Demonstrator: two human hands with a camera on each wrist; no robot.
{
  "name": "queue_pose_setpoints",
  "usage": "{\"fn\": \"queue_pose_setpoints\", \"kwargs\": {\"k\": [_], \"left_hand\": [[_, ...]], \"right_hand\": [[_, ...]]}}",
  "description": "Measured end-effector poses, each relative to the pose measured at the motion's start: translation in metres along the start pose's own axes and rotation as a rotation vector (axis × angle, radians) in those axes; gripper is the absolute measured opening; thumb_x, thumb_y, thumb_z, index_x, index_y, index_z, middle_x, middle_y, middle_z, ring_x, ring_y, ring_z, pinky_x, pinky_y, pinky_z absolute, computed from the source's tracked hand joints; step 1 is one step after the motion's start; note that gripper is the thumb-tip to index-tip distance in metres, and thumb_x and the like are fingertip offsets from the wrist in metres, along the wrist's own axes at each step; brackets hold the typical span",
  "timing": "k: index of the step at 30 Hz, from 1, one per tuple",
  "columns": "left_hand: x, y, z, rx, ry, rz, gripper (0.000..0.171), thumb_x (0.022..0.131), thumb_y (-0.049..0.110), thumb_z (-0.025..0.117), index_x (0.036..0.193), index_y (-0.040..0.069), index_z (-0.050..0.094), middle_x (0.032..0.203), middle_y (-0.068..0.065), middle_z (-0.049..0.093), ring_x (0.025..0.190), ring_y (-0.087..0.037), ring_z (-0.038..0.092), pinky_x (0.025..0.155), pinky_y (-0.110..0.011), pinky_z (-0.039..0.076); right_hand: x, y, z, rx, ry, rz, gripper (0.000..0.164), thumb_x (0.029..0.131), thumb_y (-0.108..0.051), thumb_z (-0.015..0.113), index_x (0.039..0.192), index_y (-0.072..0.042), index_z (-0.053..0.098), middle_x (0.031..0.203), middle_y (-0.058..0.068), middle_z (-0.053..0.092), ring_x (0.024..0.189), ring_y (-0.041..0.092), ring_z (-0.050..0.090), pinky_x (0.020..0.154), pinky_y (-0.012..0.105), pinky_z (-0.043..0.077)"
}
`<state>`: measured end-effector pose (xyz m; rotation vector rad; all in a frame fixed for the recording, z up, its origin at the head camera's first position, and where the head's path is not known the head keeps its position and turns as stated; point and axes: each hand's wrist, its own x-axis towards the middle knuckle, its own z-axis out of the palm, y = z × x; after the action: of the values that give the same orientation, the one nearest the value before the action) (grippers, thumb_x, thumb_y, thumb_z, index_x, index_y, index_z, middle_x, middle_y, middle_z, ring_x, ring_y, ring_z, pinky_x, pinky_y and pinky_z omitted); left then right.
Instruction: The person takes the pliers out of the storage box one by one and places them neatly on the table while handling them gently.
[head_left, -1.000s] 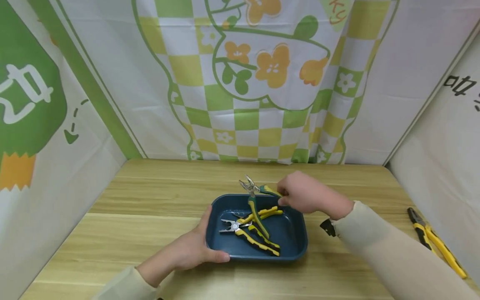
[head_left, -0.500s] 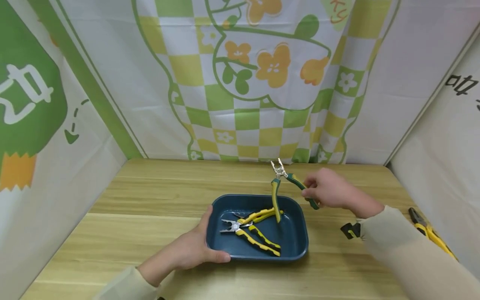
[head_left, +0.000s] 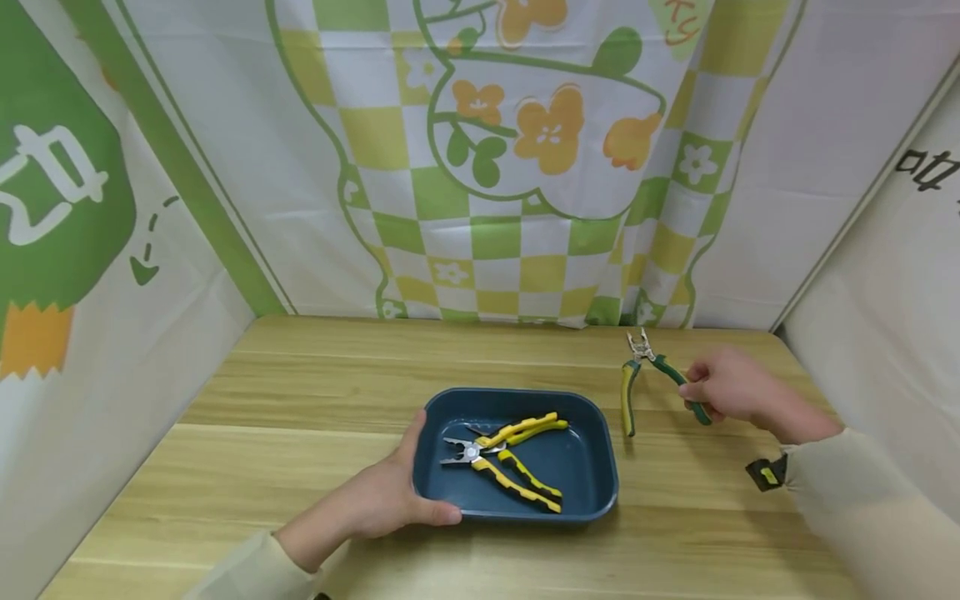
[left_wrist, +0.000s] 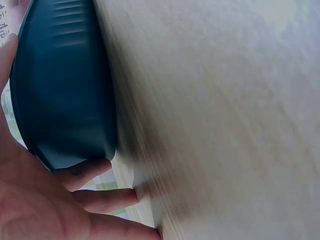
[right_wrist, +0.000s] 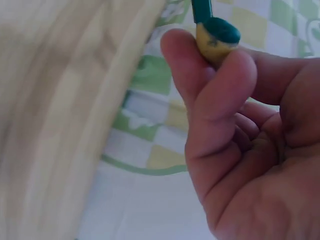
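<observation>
My right hand (head_left: 738,387) pinches one handle of a pair of combination pliers (head_left: 628,400) with green-and-yellow grips, right of the tray; its jaws point away and its handles spread apart. In the right wrist view, thumb and fingertips close on the handle end (right_wrist: 222,31). My left hand (head_left: 378,500) rests against the left side of a dark blue tray (head_left: 517,518), thumb at its front rim. The left wrist view shows straight, spread fingers (left_wrist: 107,200) beside the tray wall (left_wrist: 65,90). Inside lie silver-headed pliers (head_left: 471,452) with yellow-and-black handles, overlapping another yellow-handled pair (head_left: 528,475).
The wooden table (head_left: 315,375) reaches back to a green-and-white checked curtain (head_left: 495,233). White printed cloth walls stand at the left (head_left: 187,333) and right (head_left: 885,317). A black wrist strap piece (head_left: 767,473) hangs by the right sleeve (head_left: 862,492).
My right hand has carried the green-and-yellow pliers out from over the tray to the right. The left hand and tray have stayed put. The right sleeve now covers the pliers at the table's right edge.
</observation>
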<state>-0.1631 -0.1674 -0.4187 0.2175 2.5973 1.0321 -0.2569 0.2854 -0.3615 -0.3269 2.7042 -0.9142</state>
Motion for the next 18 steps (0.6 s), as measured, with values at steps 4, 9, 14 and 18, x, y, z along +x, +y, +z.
{"fn": "queue_pose_setpoints", "kwargs": {"k": [4, 9, 14, 18], "left_hand": [[0.000, 0.000, 0.000, -0.004, 0.001, -0.003, 0.144, 0.063, 0.060, 0.089, 0.160, 0.009, -0.005, 0.144, -0.034, 0.041, 0.105, -0.028, 0.059, 0.093, -0.051, 0.045], [-0.001, 0.000, 0.000, 0.003, 0.003, -0.001, 0.144, 0.063, 0.059, 0.089, 0.160, 0.008, -0.004, 0.145, -0.034, 0.040, 0.109, -0.030, 0.058, 0.094, -0.051, 0.044], [-0.001, 0.000, 0.000, -0.001, 0.009, 0.010, 0.143, 0.064, 0.058, 0.089, 0.160, 0.008, -0.004, 0.146, -0.034, 0.039, 0.111, -0.031, 0.057, 0.095, -0.051, 0.044], [-0.001, 0.000, 0.000, -0.005, 0.012, 0.008, 0.143, 0.063, 0.059, 0.089, 0.160, 0.008, -0.004, 0.146, -0.034, 0.039, 0.111, -0.031, 0.057, 0.095, -0.052, 0.043]], "right_hand": [[-0.002, 0.015, 0.008, -0.098, -0.009, -0.003, 0.039, 0.094, -0.008, 0.066, 0.060, -0.013, 0.048, 0.049, -0.003, 0.045, 0.045, 0.013, 0.042, 0.050, 0.030, 0.037], [-0.003, 0.026, 0.021, -0.160, -0.022, -0.012, 0.042, 0.092, -0.009, 0.067, 0.057, -0.016, 0.044, 0.046, -0.007, 0.040, 0.042, 0.011, 0.039, 0.050, 0.031, 0.036], [-0.003, 0.031, 0.028, -0.185, -0.017, -0.030, 0.033, 0.090, -0.007, 0.068, 0.060, -0.010, 0.055, 0.045, -0.006, 0.044, 0.042, 0.012, 0.043, 0.055, 0.034, 0.041], [-0.002, 0.035, 0.030, -0.191, -0.020, -0.013, 0.034, 0.090, -0.007, 0.069, 0.059, -0.011, 0.054, 0.045, -0.006, 0.043, 0.042, 0.012, 0.043, 0.052, 0.033, 0.040]]}}
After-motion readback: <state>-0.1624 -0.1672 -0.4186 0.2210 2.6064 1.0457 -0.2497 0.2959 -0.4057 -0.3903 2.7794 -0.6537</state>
